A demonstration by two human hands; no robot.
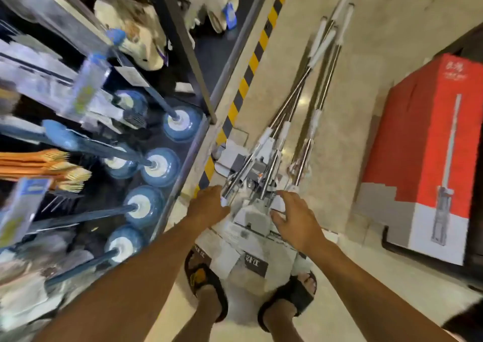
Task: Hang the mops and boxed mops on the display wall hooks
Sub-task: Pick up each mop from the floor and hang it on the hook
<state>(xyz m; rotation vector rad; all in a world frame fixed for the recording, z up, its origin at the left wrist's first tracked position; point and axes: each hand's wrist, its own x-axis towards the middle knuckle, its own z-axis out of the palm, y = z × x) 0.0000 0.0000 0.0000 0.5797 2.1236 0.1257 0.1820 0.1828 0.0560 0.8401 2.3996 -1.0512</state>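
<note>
1. Mops (271, 138) lie bundled on the floor (366, 54), heads near you and steel handles fanning far, likely laid flat so you can lift them singly.
2. Your right hand (295, 216) is spread loose over the mop heads and grasps nothing.
3. Your left hand (209, 203) meets the leftmost handle's base. Its fingers are hidden, so I cannot tell whether it grips.
4. The boxed mop (423, 158) stands right, well apart.

Six plungers (182, 122), one red box (428, 143)

Bright, even indoor light, glare on the glossy floor (300, 101), motion blur leftward, wide-angle bending at edges.
</note>
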